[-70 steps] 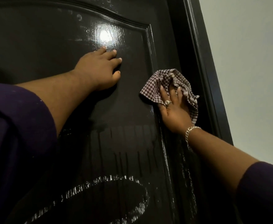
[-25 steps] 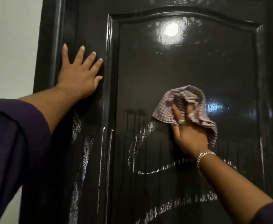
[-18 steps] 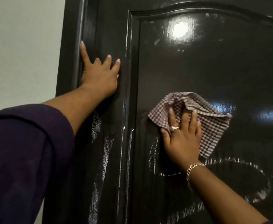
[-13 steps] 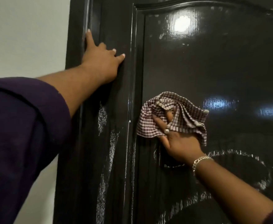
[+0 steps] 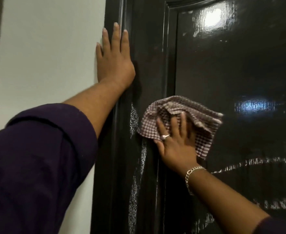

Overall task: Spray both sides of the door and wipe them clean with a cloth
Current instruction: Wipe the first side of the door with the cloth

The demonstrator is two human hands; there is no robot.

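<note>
Two hands on the door [image 5: 231,73]; we are wiping mid-frame.
Right hand [image 5: 176,146], fingers spread, is pressing the soft, limp cloth [image 5: 155,122] flat; left hand [image 5: 113,59], fingers together, is bracing upper left.

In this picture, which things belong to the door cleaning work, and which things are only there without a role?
Part of the job:
- door, dark and glossy
- checked cloth, pressed to the door by the right hand
- white foamy streaks not yet wiped off
- left hand, flat at the door's edge

Only there:
- pale wall
- ring
- bracelet
</note>
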